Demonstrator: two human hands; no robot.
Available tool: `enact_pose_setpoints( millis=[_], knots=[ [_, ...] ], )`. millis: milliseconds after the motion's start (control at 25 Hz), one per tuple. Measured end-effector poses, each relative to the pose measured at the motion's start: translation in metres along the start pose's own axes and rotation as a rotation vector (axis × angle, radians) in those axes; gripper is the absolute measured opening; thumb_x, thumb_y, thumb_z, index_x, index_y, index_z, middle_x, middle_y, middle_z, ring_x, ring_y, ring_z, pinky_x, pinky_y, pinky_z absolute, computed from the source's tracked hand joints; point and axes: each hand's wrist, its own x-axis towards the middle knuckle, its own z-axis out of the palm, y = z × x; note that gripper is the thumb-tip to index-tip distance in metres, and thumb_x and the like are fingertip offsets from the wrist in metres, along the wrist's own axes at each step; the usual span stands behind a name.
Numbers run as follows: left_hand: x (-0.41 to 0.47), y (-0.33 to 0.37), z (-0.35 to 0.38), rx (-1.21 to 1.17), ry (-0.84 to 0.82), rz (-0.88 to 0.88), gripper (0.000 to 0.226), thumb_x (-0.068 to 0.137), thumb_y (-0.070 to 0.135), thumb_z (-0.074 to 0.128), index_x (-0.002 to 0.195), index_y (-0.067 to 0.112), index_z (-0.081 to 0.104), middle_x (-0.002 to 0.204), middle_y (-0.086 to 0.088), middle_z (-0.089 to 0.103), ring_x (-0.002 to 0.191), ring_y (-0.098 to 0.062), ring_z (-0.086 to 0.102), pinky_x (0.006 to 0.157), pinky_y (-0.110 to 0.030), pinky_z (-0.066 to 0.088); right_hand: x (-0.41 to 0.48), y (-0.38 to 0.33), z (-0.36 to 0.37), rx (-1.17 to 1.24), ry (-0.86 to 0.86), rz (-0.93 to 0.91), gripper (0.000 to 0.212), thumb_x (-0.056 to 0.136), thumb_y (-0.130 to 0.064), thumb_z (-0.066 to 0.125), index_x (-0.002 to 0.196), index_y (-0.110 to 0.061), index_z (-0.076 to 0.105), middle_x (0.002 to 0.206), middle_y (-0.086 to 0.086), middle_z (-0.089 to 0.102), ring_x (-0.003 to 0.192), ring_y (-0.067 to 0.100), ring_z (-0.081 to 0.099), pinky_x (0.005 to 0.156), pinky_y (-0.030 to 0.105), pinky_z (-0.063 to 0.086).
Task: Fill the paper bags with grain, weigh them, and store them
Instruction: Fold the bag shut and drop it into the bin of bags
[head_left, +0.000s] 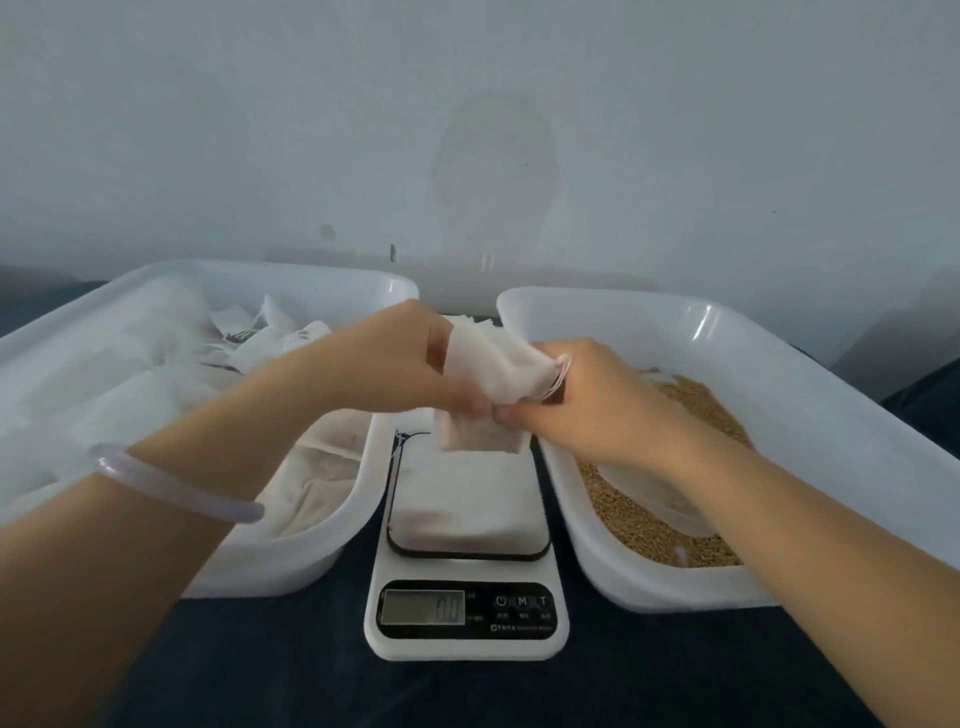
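Both my hands hold a small white paper bag in the air above the scale. My left hand grips its left side. My right hand pinches its right end, where a thin drawstring loops out. The bag's lower flap hangs down over the scale's platform, on which a white pad or bag lies. The scale's display shows 0.0. Brown grain fills the bottom of the white tray on the right.
A second white tray on the left holds several white bags, some of them bulging. A clear scoop lies half-buried in the grain under my right forearm. All stands on a dark tabletop against a pale wall.
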Motion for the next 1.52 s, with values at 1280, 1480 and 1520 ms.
enact_pose_setpoints(
  millis=[1280,1480,1520],
  knots=[
    [0.005,-0.014,0.036,0.428,-0.117,-0.092,0.021,0.071,0.034,0.073,0.087,0.021,0.069,0.075,0.002,0.061,0.069,-0.013,0.053,0.057,-0.024,0.038,0.022,0.004,0.031,-0.477,-0.307,0.101,0.020,0.072,-0.037,0.075,0.089,-0.031,0.065,0.090,-0.008,0.061,0.087,0.016,0.054,0.077,0.034,0.043],
    [-0.003,-0.014,0.029,0.266,-0.078,-0.075,0.036,0.064,0.042,0.076,0.097,0.032,0.065,0.094,0.011,0.063,0.088,-0.008,0.059,0.075,-0.024,0.045,0.020,0.009,0.017,-0.173,-0.299,0.136,0.054,0.057,-0.048,0.078,0.106,-0.033,0.059,0.106,-0.019,0.061,0.101,-0.001,0.057,0.092,0.027,0.045],
    [-0.004,-0.013,0.028,0.255,-0.081,-0.075,0.039,0.062,0.043,0.077,0.098,0.033,0.065,0.095,0.011,0.064,0.089,-0.007,0.059,0.077,-0.024,0.045,0.019,0.011,0.017,-0.172,-0.304,0.129,0.054,0.059,-0.046,0.079,0.108,-0.034,0.059,0.107,-0.020,0.061,0.103,-0.001,0.057,0.094,0.028,0.044]
  ],
)
